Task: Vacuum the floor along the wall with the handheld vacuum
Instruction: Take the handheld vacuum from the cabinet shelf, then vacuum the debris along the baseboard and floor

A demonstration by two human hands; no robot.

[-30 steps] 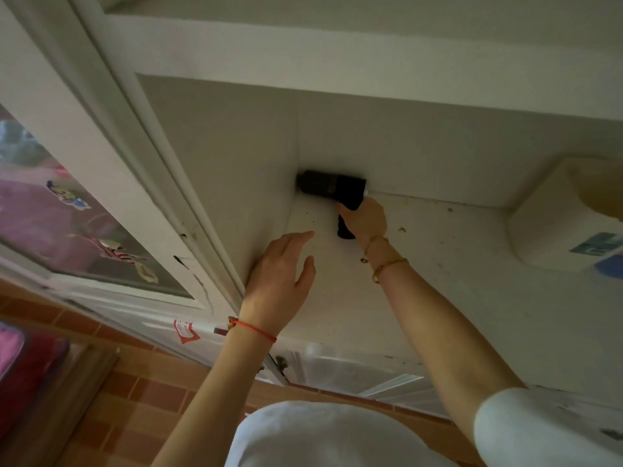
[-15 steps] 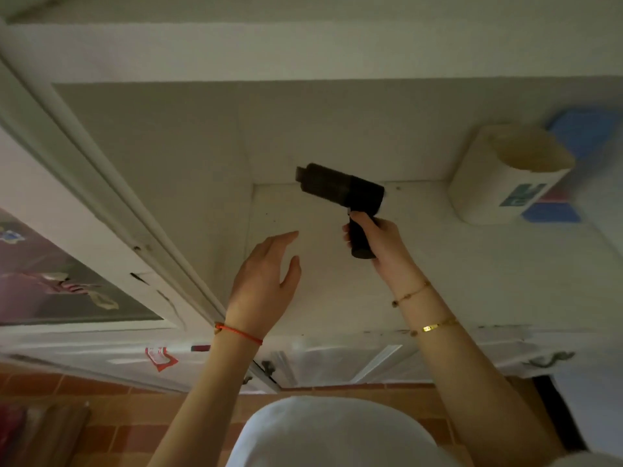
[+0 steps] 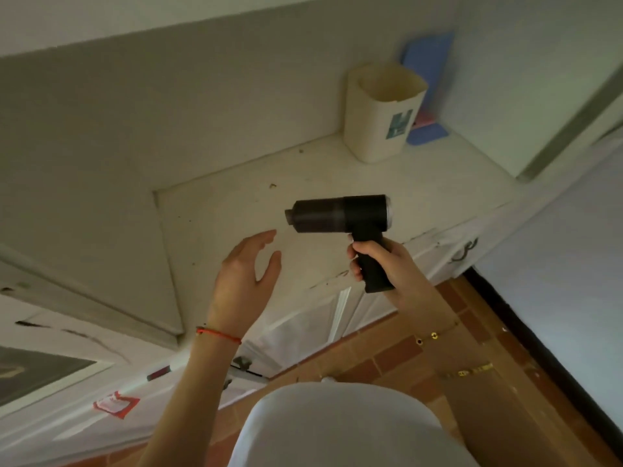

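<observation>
While the right hand (image 3: 379, 261) grips the handheld vacuum (image 3: 340, 215) by its handle, nozzle pointing left above the white ledge (image 3: 236, 203), the left hand (image 3: 244, 278) hovers open nearby

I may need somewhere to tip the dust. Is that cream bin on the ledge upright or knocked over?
Upright. The cream bin stands on its base on the white ledge, open mouth facing up, by the back wall.

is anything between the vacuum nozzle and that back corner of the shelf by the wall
Nothing visible blocks it. The handheld vacuum, gripped by the right hand, points left over the bare white surface. The open left hand hangs nearer the front edge, off that line. The cream container stands off to the right.
</observation>
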